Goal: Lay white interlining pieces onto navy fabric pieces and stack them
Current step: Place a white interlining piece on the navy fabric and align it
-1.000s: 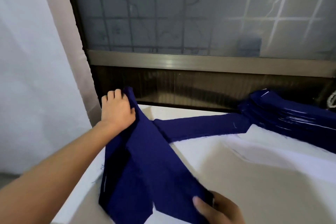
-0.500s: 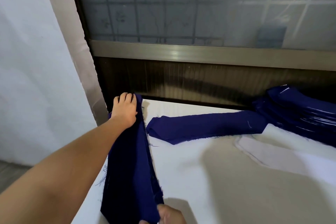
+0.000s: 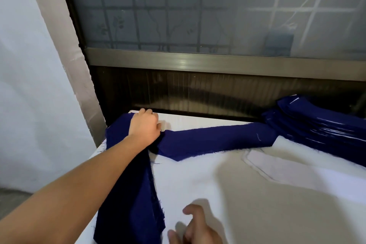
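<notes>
Navy cloth takes up the left side of the white-covered table (image 3: pixel 227 200): a long navy piece (image 3: pixel 130 204) runs along the table edge from about seven o'clock up to the far corner at ten o'clock, its raw edges fraying and its near end hanging over the front of the table. The left hand (image 3: pixel 145 127) sits on the far end of that piece at ten o'clock, knuckles up, fingers curled tightly together and closed down on the cloth. A second navy strip (image 3: pixel 215 138) lies flat across the back of the table, from just beside the left wrist out toward two o'clock, where it meets a tall stack of navy pieces (image 3: pixel 316 125) with thin white edges showing between the layers. In front of that stack, at about three o'clock, a white interlining piece (image 3: pixel 297 172) lies flat on the table cover, its outline only faintly visible against the white. The right hand (image 3: pixel 196 228) is at six o'clock, just beside the near end of the long navy piece but apart from it, its fingers loosely bent and spread, holding nothing. Beyond the table, at twelve o'clock, stands a frosted window (image 3: pixel 198 16) above a metal frame rail (image 3: pixel 198 63).
</notes>
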Demonstrator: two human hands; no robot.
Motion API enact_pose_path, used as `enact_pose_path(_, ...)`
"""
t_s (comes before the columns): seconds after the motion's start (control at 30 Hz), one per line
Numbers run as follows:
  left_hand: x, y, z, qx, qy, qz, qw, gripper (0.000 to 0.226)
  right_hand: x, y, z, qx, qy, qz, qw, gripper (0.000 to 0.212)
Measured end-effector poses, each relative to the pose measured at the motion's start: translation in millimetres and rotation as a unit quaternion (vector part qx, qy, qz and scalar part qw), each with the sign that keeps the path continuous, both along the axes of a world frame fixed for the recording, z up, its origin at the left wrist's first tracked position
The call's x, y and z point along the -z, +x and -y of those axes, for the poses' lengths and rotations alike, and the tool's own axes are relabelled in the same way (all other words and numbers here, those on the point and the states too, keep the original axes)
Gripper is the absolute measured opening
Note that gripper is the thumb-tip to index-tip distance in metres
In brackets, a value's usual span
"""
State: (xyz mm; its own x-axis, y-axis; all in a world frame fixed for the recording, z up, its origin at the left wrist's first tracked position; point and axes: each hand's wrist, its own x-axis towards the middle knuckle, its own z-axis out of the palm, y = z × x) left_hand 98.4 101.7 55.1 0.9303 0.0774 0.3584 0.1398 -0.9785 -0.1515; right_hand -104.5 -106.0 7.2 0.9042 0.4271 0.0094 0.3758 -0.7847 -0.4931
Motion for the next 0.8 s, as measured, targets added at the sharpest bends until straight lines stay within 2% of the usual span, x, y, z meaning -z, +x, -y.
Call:
enact_pose_path(0.03,1.3,-2.5,10.8,0.000,-0.034,-0.006,0.999,0.032,2.1,-14.2,45.9,-0.011,0.016,0.074,0.997,0.037)
enact_pose_path(0.07,2.6,-5.5,21.9,-0.008,-0.057,-0.020,0.998,0.038,-4.1,-7.3,43.9,0.089,0.044,0.020,0.995,0.040)
enact_pose_path(0.1,4.7,-7.8,29.4,-0.026,-0.074,-0.043,0.996,0.043,-13.1,2.2,61.1,0.153,0.030,0.038,0.987,0.042)
enact_pose_path(0.13,7.2,-9.9,34.8,-0.048,-0.094,-0.073,0.992,0.046,-8.1,9.9,80.2,0.161,0.030,0.100,0.981,0.044)
enact_pose_path(0.17,9.6,-11.8,39.6,-0.066,-0.119,-0.101,0.985,0.048,-8.7,13.3,95.8,0.168,0.037,0.119,0.978,0.045)
enact_pose_path(0.27,17.5,-13.4,41.1,-0.087,-0.231,-0.135,0.960,0.049,-7.7,28.5,149.6,0.164,-0.040,0.108,0.980,0.044)
enact_pose_path(0.33,21.9,-13.7,40.9,-0.074,-0.304,-0.116,0.943,0.049,-6.6,34.3,183.2,0.195,-0.051,0.095,0.975,0.041)
enact_pose_path(0.43,29.1,-13.1,46.6,-0.036,-0.382,-0.072,0.921,0.037,-4.0,34.4,202.1,0.243,0.014,0.096,0.965,0.033)
enact_pose_path(0.53,34.8,-15.7,64.3,-0.016,-0.461,-0.009,0.887,0.039,-4.1,31.6,200.5,0.232,0.011,0.108,0.967,0.032)
enact_pose_path(0.6,33.4,-23.8,83.3,-0.012,-0.472,0.064,0.879,0.038,-3.1,27.9,197.0,0.209,-0.017,0.133,0.969,0.035)
enact_pose_path(0.7,28.3,-54.9,130.0,0.056,-0.437,0.103,0.892,0.016,0.9,28.0,195.4,0.193,-0.019,0.165,0.967,0.037)
enact_pose_path(0.8,26.8,-103.9,188.0,0.234,-0.388,0.081,0.888,0.016,3.0,31.2,200.5,0.189,-0.033,0.206,0.959,0.053)
